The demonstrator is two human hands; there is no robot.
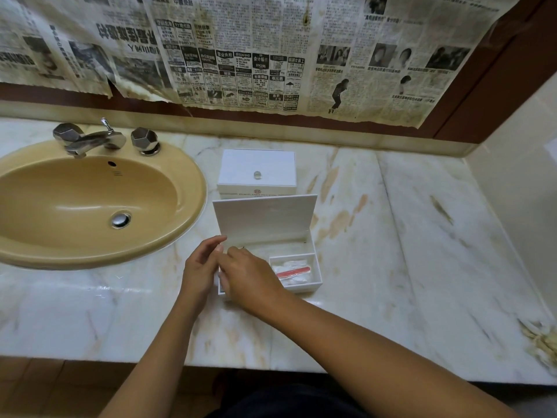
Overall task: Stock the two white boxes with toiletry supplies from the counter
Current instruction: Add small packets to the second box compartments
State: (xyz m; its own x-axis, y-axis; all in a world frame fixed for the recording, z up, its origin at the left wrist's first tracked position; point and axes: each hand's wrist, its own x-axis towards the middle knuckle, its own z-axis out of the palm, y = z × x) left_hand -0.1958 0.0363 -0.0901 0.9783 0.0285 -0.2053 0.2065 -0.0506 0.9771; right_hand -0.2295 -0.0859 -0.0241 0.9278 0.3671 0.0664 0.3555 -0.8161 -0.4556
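Note:
The front white box [313, 285] stands open on the marble counter, its lid [265, 218] upright. Its right compartment holds clear-wrapped items and a red nail file [294, 270]. My right hand [250, 279] lies palm down over the left compartment and hides what is inside; its fingers bend down into the box, and I cannot see whether they hold anything. My left hand [200, 267] is at the box's left wall with fingers fairly straight, its fingertips next to those of my right hand. Behind stands the second white box [256, 164], closed, with a glass knob on its lid.
A tan oval sink [90, 203] with a chrome tap [90, 140] sits at the left. Marble counter [422, 236] stretches to the right, up to a side wall. Newspaper covers the mirror behind. Crumbled debris [539, 336] lies at the counter's right front corner.

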